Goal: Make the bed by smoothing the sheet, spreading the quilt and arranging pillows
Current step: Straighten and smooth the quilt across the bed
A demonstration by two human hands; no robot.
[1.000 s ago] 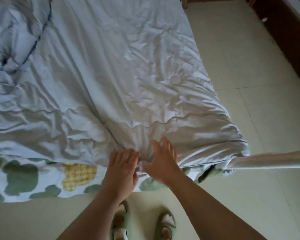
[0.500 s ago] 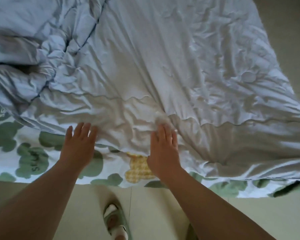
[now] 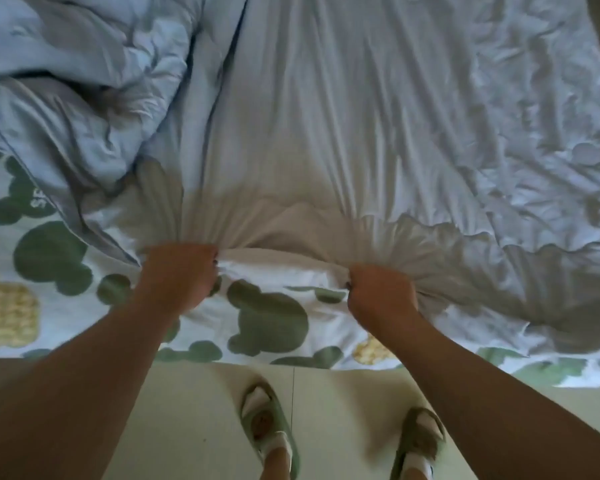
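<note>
At the near edge of the bed, left hand (image 3: 179, 275) and right hand (image 3: 381, 292) each clench a bunch of the pale quilt (image 3: 361, 116), drawn taut above the patterned sheet (image 3: 267, 320). Quilt looks half spread: left side heaped, wrinkles everywhere, no pillows in sight yet.
</note>
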